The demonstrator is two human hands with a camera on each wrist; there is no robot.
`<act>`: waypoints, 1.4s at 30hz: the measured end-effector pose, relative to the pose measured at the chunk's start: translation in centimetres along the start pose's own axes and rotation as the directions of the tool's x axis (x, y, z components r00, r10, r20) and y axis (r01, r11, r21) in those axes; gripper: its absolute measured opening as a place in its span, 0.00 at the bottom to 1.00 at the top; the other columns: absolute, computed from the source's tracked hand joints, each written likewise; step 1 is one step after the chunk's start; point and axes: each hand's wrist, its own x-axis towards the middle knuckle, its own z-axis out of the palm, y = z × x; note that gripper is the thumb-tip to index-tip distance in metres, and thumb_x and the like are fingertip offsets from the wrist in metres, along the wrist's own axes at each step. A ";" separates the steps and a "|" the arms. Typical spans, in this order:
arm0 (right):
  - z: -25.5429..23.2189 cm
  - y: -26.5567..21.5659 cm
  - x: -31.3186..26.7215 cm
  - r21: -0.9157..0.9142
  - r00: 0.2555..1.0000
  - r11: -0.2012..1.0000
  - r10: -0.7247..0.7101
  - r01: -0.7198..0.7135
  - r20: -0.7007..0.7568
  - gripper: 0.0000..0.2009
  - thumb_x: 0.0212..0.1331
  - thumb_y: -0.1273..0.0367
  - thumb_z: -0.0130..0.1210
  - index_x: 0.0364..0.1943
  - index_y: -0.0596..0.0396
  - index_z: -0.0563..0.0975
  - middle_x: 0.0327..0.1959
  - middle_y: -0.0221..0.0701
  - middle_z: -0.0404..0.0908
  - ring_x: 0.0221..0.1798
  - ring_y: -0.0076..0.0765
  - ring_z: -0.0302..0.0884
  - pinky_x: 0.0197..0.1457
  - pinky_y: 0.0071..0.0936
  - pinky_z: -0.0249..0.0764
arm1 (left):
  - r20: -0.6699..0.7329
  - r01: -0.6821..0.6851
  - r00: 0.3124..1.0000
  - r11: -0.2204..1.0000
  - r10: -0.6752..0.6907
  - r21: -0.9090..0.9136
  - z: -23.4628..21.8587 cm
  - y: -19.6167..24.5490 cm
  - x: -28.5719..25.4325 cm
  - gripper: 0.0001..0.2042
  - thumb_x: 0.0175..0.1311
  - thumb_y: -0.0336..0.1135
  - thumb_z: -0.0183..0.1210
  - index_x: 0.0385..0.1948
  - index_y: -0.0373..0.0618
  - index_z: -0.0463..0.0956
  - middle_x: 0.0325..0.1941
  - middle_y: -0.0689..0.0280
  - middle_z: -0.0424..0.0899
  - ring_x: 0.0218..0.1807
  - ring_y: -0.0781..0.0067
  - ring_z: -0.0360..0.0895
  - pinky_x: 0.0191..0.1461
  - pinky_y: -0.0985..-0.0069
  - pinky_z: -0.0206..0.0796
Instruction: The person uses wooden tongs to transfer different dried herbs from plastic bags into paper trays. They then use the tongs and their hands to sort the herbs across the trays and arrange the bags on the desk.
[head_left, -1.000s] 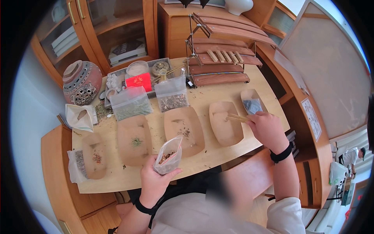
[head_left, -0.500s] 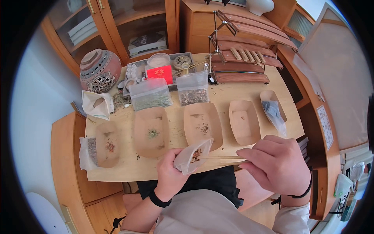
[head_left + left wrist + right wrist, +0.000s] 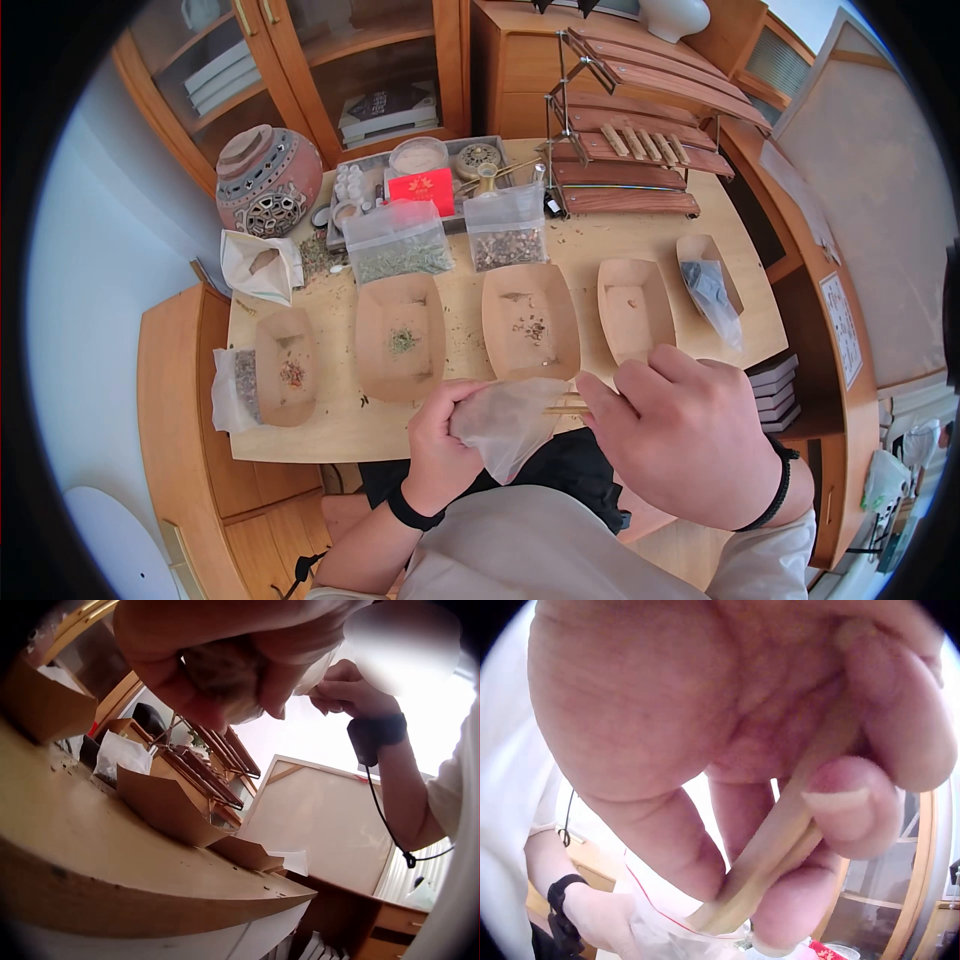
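Observation:
My left hand [image 3: 455, 410] grips a small clear zip bag [image 3: 505, 425] just in front of the table's near edge. My right hand [image 3: 605, 400] pinches a pair of wooden tongs [image 3: 560, 406], and their tips reach into the bag's mouth. In the right wrist view my thumb and fingers [image 3: 847, 802] squeeze the tongs [image 3: 780, 847] above the bag [image 3: 667, 919]. In the left wrist view my fingers curl round the bag [image 3: 225, 667], with the right hand [image 3: 341, 686] close behind. What is inside the bag is hidden.
Several brown paper trays [image 3: 400, 335] [image 3: 530, 320] [image 3: 635, 310] lie in a row on the wooden table [image 3: 330, 430], some with herb crumbs. Two standing herb bags [image 3: 395, 240] [image 3: 507, 230], a grey tray [image 3: 345, 175], a ceramic pot [image 3: 268, 180] and a wooden rack [image 3: 630, 130] stand behind.
My right hand came back from the far right trays with the tongs and pushed their tips into the bag. My left hand tipped the bag's mouth toward the tongs.

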 end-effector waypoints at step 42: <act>0.7 3.7 1.2 0.145 0.996 0.987 -0.077 0.071 0.037 0.06 0.54 0.65 0.69 0.28 0.49 0.82 0.22 0.26 0.74 0.28 0.37 0.78 0.26 0.37 0.71 | 0.194 0.267 0.957 0.919 -0.217 -0.289 0.9 -1.5 0.2 0.37 0.49 0.21 0.79 0.60 0.42 0.66 0.56 0.61 0.80 0.59 0.72 0.80 0.64 0.73 0.75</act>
